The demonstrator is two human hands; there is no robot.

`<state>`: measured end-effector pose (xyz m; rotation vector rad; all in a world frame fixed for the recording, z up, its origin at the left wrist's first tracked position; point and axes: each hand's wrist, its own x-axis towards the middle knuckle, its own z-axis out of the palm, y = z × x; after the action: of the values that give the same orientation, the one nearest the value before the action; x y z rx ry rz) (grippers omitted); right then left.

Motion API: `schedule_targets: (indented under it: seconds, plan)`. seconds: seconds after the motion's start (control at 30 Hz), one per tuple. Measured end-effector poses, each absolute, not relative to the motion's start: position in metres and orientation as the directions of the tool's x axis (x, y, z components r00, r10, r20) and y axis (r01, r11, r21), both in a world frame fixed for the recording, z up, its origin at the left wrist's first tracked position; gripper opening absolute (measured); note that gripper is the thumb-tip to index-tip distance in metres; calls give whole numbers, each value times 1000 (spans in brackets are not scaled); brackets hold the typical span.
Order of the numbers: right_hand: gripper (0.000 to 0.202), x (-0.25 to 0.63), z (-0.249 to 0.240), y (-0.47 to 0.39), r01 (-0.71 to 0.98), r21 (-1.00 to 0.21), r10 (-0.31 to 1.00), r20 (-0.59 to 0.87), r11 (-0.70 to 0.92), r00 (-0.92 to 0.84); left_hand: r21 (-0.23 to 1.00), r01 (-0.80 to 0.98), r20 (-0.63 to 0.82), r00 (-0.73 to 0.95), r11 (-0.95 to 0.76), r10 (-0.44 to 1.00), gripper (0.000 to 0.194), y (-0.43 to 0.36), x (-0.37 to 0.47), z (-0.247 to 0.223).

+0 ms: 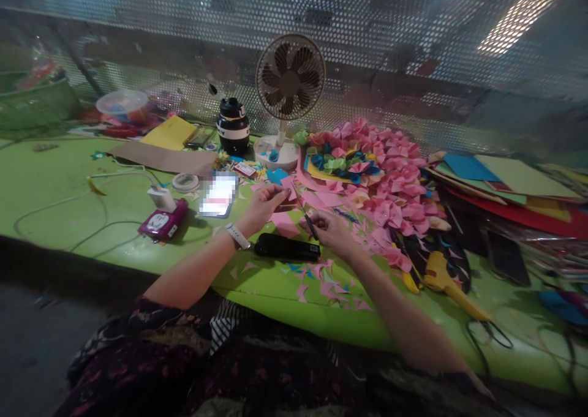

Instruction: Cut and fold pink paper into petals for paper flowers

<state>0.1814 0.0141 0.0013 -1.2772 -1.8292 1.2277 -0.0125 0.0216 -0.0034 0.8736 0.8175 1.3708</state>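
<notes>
My left hand (265, 206), with a white band at the wrist, pinches a small piece of pink paper (289, 186). Close on its right, my right hand (331, 232) is closed around a pair of scissors (311, 226), whose blades point up toward that paper. Below both hands lies a long black object (285, 247) whose kind I cannot make out. A flat pink paper square (285, 224) rests on the table between the hands and this object. Pink and blue paper scraps (331, 289) are scattered near the table's front edge.
Pink paper flowers (390, 178) are heaped at right, beside a yellow glue gun (452, 285). A fan (290, 83) and a black jar (233, 129) stand behind. A lit phone (219, 195) and a purple power socket (163, 221) with cables lie left. Coloured sheets (528, 181) are stacked far right.
</notes>
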Motion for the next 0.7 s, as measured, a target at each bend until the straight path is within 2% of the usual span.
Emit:
schedule_targets:
  seconds: [0.23,0.43,0.7]
  plan:
    - [57,183,1,16,402,-898,924,14,179,-381,911,-412,14,66,14,998,35,19,-12,-4]
    - [58,182,-2,16,395,-907,927,-14,146,-375,926,-378,11,-31,-22,999,34,19,-14,-1]
    - [57,182,-1,15,390,-915,927,-52,104,-371,953,-298,54,7,-50,999,35,19,-13,-3]
